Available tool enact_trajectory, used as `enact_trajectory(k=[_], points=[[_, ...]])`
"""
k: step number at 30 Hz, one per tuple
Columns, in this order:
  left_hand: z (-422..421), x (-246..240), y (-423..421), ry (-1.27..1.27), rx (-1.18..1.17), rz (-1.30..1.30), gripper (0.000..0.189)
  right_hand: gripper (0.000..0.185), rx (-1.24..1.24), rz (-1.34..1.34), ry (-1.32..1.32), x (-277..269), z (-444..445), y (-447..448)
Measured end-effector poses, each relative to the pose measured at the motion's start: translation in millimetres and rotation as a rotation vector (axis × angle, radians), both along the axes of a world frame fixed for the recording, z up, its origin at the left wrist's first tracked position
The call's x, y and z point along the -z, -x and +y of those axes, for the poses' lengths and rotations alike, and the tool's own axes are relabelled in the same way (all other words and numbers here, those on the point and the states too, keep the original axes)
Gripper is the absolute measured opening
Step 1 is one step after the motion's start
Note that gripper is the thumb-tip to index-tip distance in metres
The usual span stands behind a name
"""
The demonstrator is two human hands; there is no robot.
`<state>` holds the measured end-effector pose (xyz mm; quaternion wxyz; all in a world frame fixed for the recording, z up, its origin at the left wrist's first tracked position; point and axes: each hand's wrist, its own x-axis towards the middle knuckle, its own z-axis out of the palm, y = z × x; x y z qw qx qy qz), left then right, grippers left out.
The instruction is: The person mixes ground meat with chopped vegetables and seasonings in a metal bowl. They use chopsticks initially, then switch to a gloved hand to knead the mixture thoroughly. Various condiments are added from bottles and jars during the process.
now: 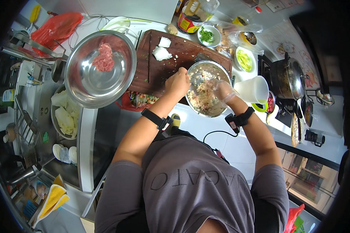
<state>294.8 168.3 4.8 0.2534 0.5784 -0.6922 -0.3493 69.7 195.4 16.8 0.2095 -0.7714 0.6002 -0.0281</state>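
Note:
My left hand (pixel 178 83) grips the left rim of a steel mixing bowl (pixel 224 71). In the bowl lies a pale, chopped food mixture (pixel 202 100). My right hand (pixel 224 91), in a clear plastic glove, is inside the bowl at its right side, its fingertips in the mixture; whether they close on any of it cannot be told. The bowl overlaps the front right of a dark wooden cutting board (pixel 185 48), where white vegetable pieces (pixel 162 53) lie. A larger steel bowl (pixel 71 58) with raw minced meat (pixel 104 58) stands to the left.
A knife blade (pixel 203 57) lies on the board behind the mixing bowl. To the right stand a white plastic jug (pixel 252 89), a bowl of sliced green vegetable (pixel 244 59) and a pot (pixel 288 77) on the stove. A bowl of chopped greens (pixel 209 35) is behind the board; cabbage leaves (pixel 66 116) sit at left.

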Motion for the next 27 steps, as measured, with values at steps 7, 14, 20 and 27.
enact_trajectory(k=[7, 14, 20, 27], points=[[1.1, 0.5, -1.5, -0.008, -0.01, 0.002, 0.017, 0.045, 0.292, -0.051, -0.389, -8.1, -0.2, 7.5], [1.4, 1.4, -0.2, -0.009, -0.021, 0.011, 0.019, 0.058, 0.071, -0.307, -0.334, 4.4, 22.0, -53.9], [1.9, 1.2, -2.7, -0.05, -0.011, 0.014, 0.021, 0.048, 0.022, -0.611, -0.707, -16.1, 29.1, -53.0], [-0.1, -0.3, -2.7, -0.067, -0.027, -0.001, 0.021, 0.041, 0.19, -0.307, -0.226, 9.2, -16.1, 6.6]])
